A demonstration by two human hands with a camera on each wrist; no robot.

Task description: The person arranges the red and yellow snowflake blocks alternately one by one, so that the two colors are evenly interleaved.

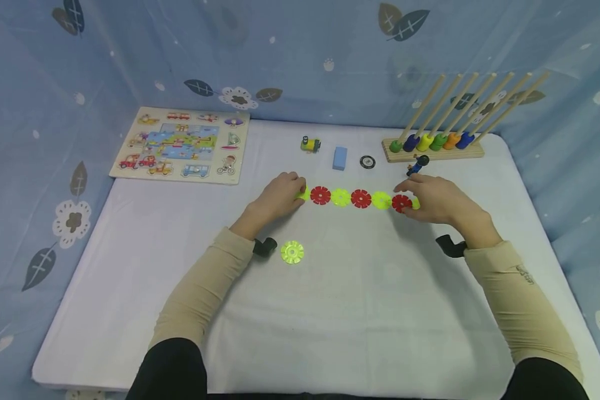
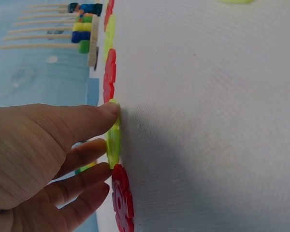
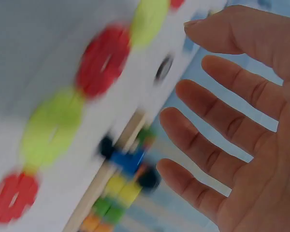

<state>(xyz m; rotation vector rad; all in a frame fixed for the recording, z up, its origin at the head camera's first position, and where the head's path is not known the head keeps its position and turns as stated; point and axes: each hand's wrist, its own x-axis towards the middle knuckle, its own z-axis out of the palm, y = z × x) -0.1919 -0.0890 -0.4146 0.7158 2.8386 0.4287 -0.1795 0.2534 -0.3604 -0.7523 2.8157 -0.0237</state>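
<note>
A row of linked snowflake discs, alternating red [image 1: 361, 198] and yellow-green [image 1: 340, 197], lies across the table. At its left part, my left hand [image 1: 279, 197] pinches a yellow-green disc [image 2: 114, 145], thumb on one edge and fingertips on the other. Beyond those fingers a further red disc [image 2: 122, 198] shows in the left wrist view; the hand hides it from the head view. Over the right end, my right hand [image 1: 437, 201] hovers with fingers spread, partly covering a red disc [image 1: 400, 203]. The right wrist view shows nothing between its fingers.
A loose yellow-green disc [image 1: 292, 252] lies nearer me. Behind the row are a small toy train [image 1: 310, 144], a blue block [image 1: 339, 158], a black wheel [image 1: 367, 162] and a small blue-and-black figure [image 1: 418, 165]. A puzzle board [image 1: 130, 145] and a peg stand [image 1: 395, 156] stand farther back.
</note>
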